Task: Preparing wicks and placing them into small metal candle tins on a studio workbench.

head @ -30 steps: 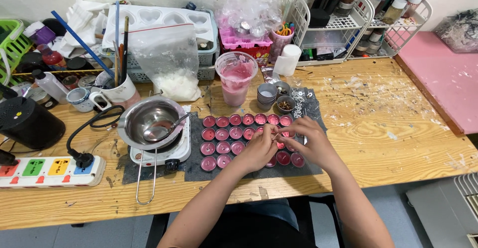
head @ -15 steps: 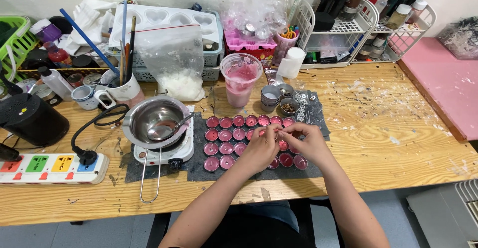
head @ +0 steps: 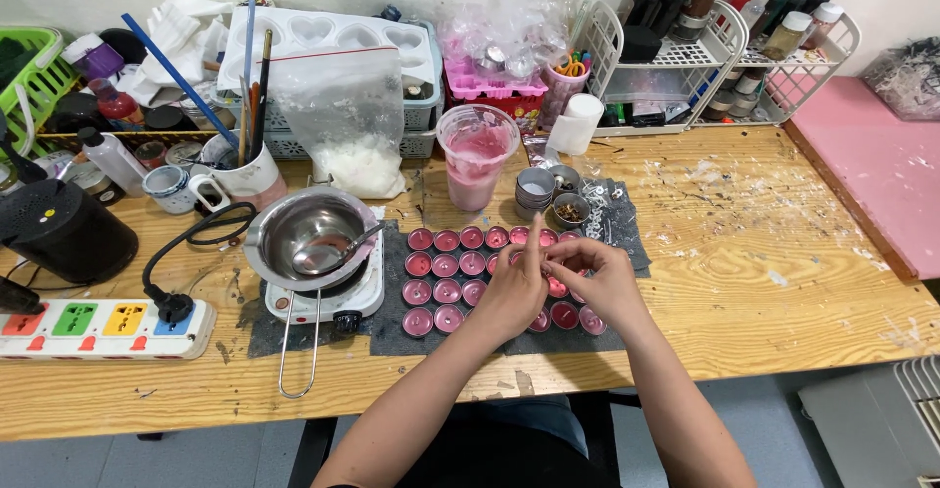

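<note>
- Power strip (head: 103, 324), far left on the wooden table (head: 744, 253).
- Steel pan (head: 308, 238) on a small hotplate (head: 328, 297).
- Pink tealight candles (head: 446, 266), in rows on a dark mat (head: 617, 219).
- Left hand (head: 514, 292): index finger raised, over the candles.
- Right hand (head: 599, 278): fingers curled narrow; hold cannot be told.

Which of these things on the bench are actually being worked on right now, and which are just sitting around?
In use:
left hand
right hand
pink tealight candles
dark mat

Lying about:
steel pan on small hotplate
cup of pink wax
bag of white wax flakes
power strip
mug of brushes
</note>
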